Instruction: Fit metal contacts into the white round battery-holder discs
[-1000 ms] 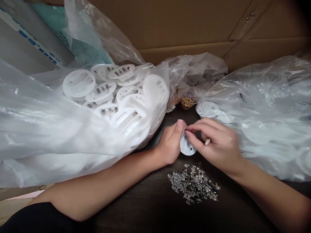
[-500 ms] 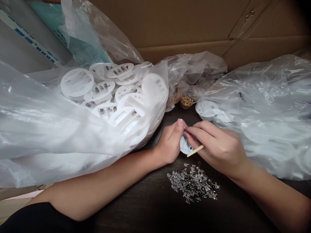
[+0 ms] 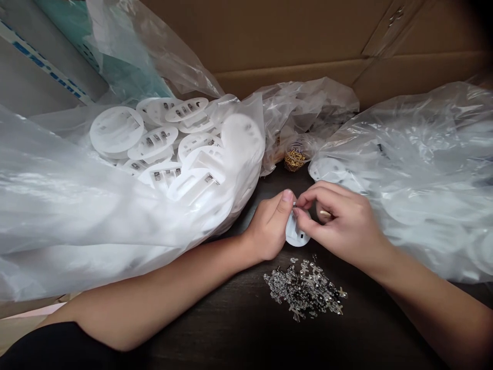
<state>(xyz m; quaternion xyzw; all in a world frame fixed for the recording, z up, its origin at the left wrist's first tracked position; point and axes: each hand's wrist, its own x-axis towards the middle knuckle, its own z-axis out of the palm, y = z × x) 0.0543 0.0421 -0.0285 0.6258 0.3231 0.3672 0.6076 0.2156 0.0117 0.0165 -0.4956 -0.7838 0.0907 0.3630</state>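
Here I was, my left hand (image 3: 269,226) pinching the white disc (image 3: 296,234) at its upper edge, thumb on top, fingers curled closed behind it. My right hand (image 3: 342,221) came in from the other side, fingertips (image 3: 302,216) pressed on that same edge, with a thin wooden stick (image 3: 324,212) tucked against the curled fingers. A tiny metal bit showed at the rim, too small to tell more.

The disc sat just above the dark table (image 3: 231,339), with only a narrow strip of wood between its lower edge and the pile of metal charms (image 3: 304,290). The big plastic bag (image 3: 77,205) of discs bulged in close beside my left wrist, and the right bag (image 3: 423,169) lay just past my right knuckles. Straight ahead, a small pouch of gold pins (image 3: 295,160) sat between the bags, with the cardboard wall (image 3: 288,36) behind.
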